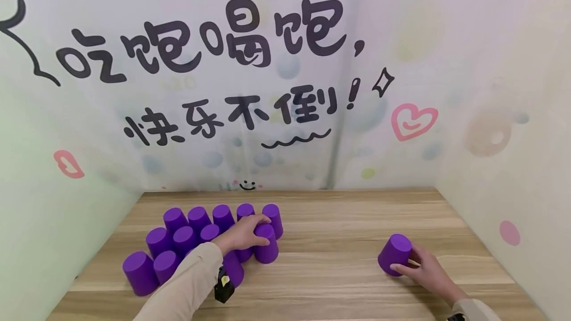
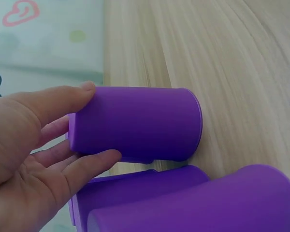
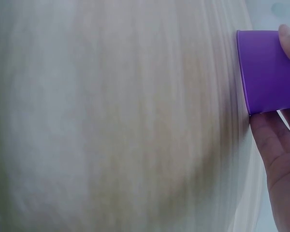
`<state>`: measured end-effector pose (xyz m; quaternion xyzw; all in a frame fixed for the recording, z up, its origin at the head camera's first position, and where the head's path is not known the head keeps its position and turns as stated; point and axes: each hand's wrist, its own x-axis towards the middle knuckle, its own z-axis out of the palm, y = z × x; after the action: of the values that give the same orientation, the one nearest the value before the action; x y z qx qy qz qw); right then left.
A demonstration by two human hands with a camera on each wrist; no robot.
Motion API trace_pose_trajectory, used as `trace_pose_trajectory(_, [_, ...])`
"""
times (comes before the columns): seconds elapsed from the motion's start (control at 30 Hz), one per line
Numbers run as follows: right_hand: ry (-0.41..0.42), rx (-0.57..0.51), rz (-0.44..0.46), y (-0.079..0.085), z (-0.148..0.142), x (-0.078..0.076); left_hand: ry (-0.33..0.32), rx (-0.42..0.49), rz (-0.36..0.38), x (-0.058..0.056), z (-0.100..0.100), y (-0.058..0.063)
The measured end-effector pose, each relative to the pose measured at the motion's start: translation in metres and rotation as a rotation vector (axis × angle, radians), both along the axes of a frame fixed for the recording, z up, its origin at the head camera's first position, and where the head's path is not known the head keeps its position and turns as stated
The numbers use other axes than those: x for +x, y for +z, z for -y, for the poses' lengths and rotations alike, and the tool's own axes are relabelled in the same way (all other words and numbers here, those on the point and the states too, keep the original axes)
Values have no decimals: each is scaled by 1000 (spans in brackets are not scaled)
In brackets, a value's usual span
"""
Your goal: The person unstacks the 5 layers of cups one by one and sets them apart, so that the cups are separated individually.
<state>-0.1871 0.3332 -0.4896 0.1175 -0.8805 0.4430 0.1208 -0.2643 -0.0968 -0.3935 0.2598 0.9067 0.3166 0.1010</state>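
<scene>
My left hand (image 1: 241, 234) reaches over a group of upside-down purple cups. Its thumb and fingers grip the closed top end of the front cup (image 1: 268, 252) at the group's right side. In the left wrist view, thumb and fingers lie on opposite sides of this gripped cup (image 2: 140, 123), with more cups (image 2: 198, 208) close beside it. Away to the right, my right hand (image 1: 429, 270) holds a single upside-down purple cup (image 1: 394, 256) from its right side. The right wrist view shows thumb and fingers on either side of that cup (image 3: 266, 72).
Several more purple cups (image 1: 139, 274) stand upside down in staggered rows on the left of the wood-grain table (image 1: 330, 261), some partly hidden by my left arm. A printed back wall (image 1: 294, 162) and side walls enclose the table. A black device (image 1: 224, 289) sits at my left wrist.
</scene>
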Motion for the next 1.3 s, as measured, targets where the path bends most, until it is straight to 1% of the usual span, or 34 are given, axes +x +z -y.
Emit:
trace_pose_trajectory(0.27, [5,-7,5,-1,0,0,57,63,30,1,0,0])
trace_pose_trajectory(0.5, [-1,-7,13,0,0,-1,107,141,99,0,1,0])
trace_pose_trajectory(0.67, [-24,4,33,2,2,1,100,165,102,0,2,-2])
trace_pose_trajectory(0.87, [-31,30,63,10,6,0,93,158,99,1,3,-3])
trace_pose_trajectory(1.0, [18,-10,111,23,15,-4,93,152,112,1,3,-3])
trace_pose_trajectory(1.07, [64,-46,134,32,24,-7,95,151,114,2,4,-3])
trace_pose_trajectory(1.2, [185,-79,145,51,44,-13,92,145,101,1,4,-3])
trace_pose_trajectory(1.3, [286,-82,139,61,61,-17,89,142,96,1,3,-4])
